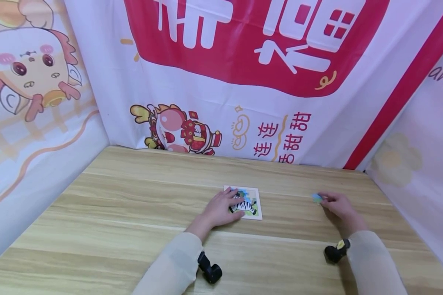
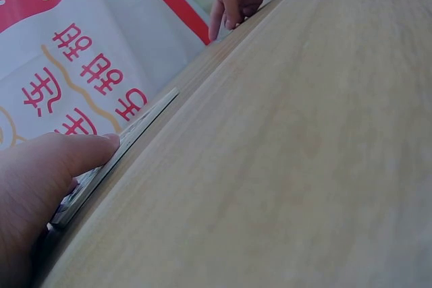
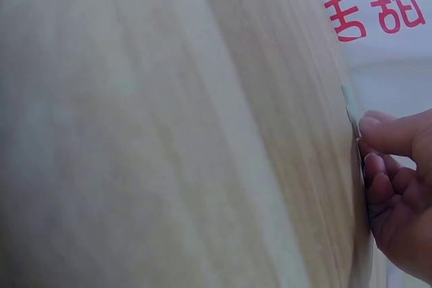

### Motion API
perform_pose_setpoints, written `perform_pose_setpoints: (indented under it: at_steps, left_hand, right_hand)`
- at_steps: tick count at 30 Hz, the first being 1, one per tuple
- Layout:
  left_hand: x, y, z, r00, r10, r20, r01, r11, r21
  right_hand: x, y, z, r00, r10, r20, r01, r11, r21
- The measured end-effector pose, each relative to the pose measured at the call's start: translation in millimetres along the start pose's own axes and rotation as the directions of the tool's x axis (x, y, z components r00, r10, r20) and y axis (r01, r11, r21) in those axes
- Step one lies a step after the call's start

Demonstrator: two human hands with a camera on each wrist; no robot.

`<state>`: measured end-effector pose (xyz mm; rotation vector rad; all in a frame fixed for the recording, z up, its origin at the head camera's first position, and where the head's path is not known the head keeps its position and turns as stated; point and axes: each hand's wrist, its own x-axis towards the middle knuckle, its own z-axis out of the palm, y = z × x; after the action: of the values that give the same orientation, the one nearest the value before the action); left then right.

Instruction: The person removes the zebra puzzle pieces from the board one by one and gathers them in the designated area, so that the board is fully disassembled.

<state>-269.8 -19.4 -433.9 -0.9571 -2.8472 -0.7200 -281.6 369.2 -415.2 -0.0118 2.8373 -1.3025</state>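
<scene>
A square puzzle board (image 1: 258, 205) with a zebra picture and a pale border lies flat on the table. My left hand (image 1: 221, 208) rests on its left part, fingers spread over the picture and covering some of it. In the left wrist view, the thumb (image 2: 88, 150) lies along the board's near edge. Off to the right, my right hand (image 1: 337, 205) pinches a small blue-green puzzle piece (image 1: 316, 198) between thumb and fingers, at or just above the tabletop. The right wrist view shows this piece (image 3: 349, 102) edge-on, partly hidden by the fingertips.
The wood-grain table (image 1: 133, 229) extends around both hands. A printed white and red cloth (image 1: 236, 78) hangs at the back, with more printed cloth along the left (image 1: 40, 123) and right sides. Each wrist carries a black camera (image 1: 209, 268).
</scene>
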Motion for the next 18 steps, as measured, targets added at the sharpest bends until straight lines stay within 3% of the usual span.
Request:
perform_pose_setpoints:
  at_steps: [4, 8, 18]
  left_hand:
    - [0.5, -0.4, 0.4, 1.000, -0.003, -0.001, 0.003, 1.000, -0.005]
    - [1.0, -0.2, 1.0, 1.000, 0.001, -0.008, -0.001, 1.000, -0.012]
    - [-0.2, -1.0, -0.8, 0.999, -0.003, -0.036, 0.001, 0.998, -0.057]
  right_hand:
    - [-4, -3, -3.8, 0.994, 0.093, 0.050, -0.101, 0.975, 0.198]
    - [-8, -5, -8.4, 0.989, 0.125, 0.080, -0.142, 0.956, 0.258]
    - [-17, -26, -7.5, 0.998, -0.020, 0.058, 0.011, 0.988, 0.153]
